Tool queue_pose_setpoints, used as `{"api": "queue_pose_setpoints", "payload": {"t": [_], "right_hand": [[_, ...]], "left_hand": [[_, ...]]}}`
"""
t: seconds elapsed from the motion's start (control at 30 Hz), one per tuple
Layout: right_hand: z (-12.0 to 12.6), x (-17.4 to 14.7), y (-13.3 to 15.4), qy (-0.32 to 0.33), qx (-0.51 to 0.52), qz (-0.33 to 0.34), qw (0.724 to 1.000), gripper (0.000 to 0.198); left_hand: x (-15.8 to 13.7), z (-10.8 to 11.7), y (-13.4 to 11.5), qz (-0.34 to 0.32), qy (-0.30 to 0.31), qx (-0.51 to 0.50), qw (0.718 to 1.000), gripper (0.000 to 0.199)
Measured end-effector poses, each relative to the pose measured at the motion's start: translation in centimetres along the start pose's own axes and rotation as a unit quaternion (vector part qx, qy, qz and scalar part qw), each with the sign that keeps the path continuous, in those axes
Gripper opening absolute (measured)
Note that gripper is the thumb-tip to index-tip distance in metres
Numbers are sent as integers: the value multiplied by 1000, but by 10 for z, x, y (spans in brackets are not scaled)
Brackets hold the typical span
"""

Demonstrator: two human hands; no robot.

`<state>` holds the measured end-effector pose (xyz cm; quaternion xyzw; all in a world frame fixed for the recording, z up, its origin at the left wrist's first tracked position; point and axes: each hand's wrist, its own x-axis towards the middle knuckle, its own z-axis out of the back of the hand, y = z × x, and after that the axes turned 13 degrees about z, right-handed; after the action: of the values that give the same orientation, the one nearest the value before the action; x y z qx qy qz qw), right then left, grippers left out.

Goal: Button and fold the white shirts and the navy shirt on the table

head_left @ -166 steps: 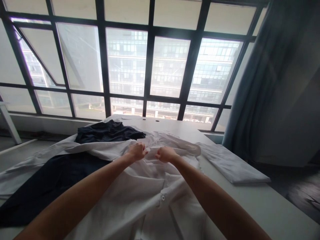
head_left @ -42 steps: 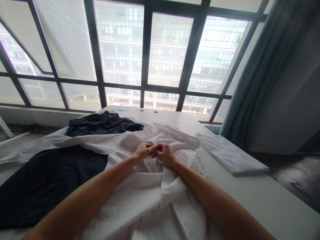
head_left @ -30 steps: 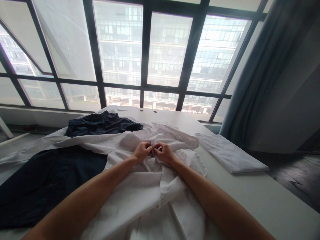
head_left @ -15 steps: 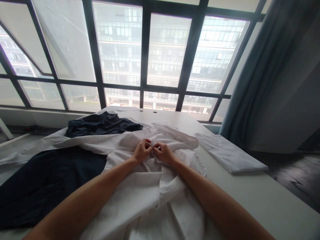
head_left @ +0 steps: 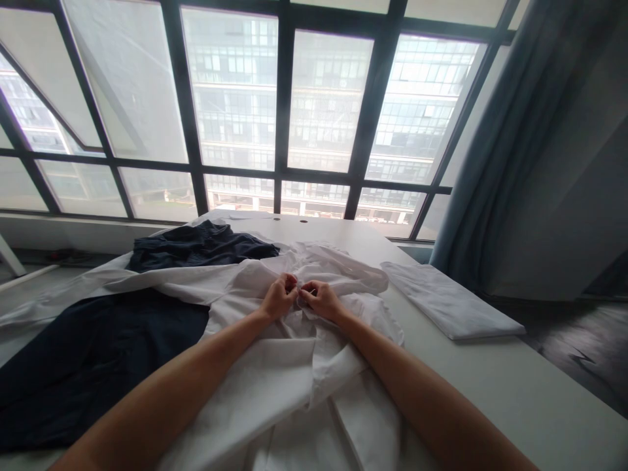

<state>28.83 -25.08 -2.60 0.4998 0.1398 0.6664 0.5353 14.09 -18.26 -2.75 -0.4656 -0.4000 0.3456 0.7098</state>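
A white shirt [head_left: 275,366] lies spread and rumpled on the white table, one sleeve stretched out to the left. Close together near its upper front, my left hand [head_left: 280,296] and my right hand [head_left: 318,299] each pinch the shirt's fabric between thumb and fingers. The fingertips almost meet. Whatever small part of the shirt lies between them is too small to make out. Dark navy garments lie to the left: one piece [head_left: 108,360] below the sleeve, another crumpled piece [head_left: 201,245] above it.
A folded white cloth [head_left: 451,301] rests on the right side of the table [head_left: 510,386]. Large framed windows [head_left: 235,91] stand behind the table. A grey-blue curtain [head_left: 495,150] hangs at the right.
Both hands stay at the same spot on the shirt, with only slight finger movement. The garments lie as before.
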Motion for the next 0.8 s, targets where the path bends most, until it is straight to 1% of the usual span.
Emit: {"api": "queue_pose_setpoints", "payload": {"t": [0.1, 0.2, 0.37, 0.47, 0.57, 0.7, 0.8], "right_hand": [[3, 2, -1, 41, 25, -9, 999, 20], [9, 3, 1, 89, 83, -44, 992, 27], [16, 4, 3, 131, 139, -75, 979, 29], [18, 4, 3, 138, 176, -84, 971, 28], [17, 4, 0, 129, 188, -83, 970, 32], [15, 5, -3, 127, 170, -73, 974, 43], [13, 7, -3, 121, 140, -63, 981, 44]], "left_hand": [[-2, 0, -2, -4, 13, 3, 1000, 18], [-3, 0, -3, -7, 28, 9, 1000, 17], [-3, 0, -3, -39, 38, 42, 998, 11], [-3, 0, -3, -53, 36, 71, 995, 11], [-4, 1, -3, -60, 21, 99, 993, 11], [-6, 1, -4, -65, 11, 125, 990, 10], [-7, 1, -6, -54, -3, 132, 990, 13]]}}
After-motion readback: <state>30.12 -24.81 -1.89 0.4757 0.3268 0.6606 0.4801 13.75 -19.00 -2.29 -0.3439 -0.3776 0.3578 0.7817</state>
